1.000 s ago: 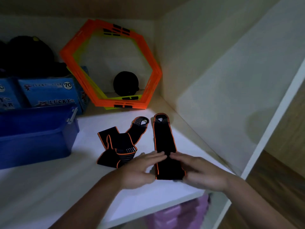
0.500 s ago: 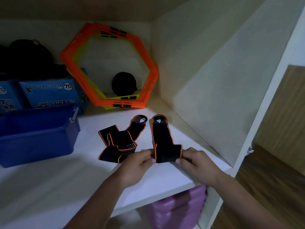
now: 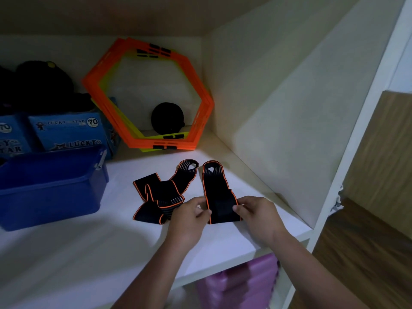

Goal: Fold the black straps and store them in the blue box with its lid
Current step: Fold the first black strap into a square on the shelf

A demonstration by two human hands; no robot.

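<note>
Two black straps with orange edging lie on the white shelf [image 3: 89,253]. The right strap [image 3: 215,186] runs away from me, its near end doubled over. My left hand [image 3: 189,216] pinches the left edge of that fold and my right hand [image 3: 256,214] pinches the right edge. The other strap [image 3: 162,192] lies crumpled just left of my left hand, untouched. The blue box [image 3: 51,190] stands open at the left of the shelf, well apart from both hands. No lid can be seen.
Orange and yellow hexagon frames [image 3: 200,90] lean against the back wall, with a black ball [image 3: 167,119] behind them. Blue cartons [image 3: 69,132] and dark objects sit behind the box. The cupboard's side wall [image 3: 278,108] stands close on the right. Purple items [image 3: 240,282] fill the shelf below.
My hands lifted the near end of the right strap and folded it back over itself. The strap now looks shorter, and both hands hold the fold by its edges.
</note>
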